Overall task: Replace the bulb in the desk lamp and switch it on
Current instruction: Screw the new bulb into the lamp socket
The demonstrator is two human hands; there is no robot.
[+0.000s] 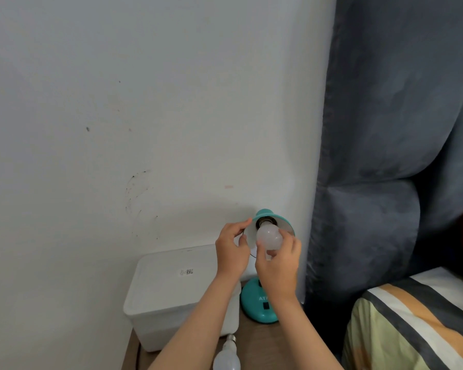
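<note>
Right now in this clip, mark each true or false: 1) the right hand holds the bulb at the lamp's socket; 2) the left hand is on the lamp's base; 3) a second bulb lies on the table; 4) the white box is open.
1) True: the right hand grips the bulb at the socket of the teal lamp.
2) False: the left hand holds the shade's rim, not the base.
3) True: a spare bulb lies on the table.
4) False: the white box has its lid on.
</note>
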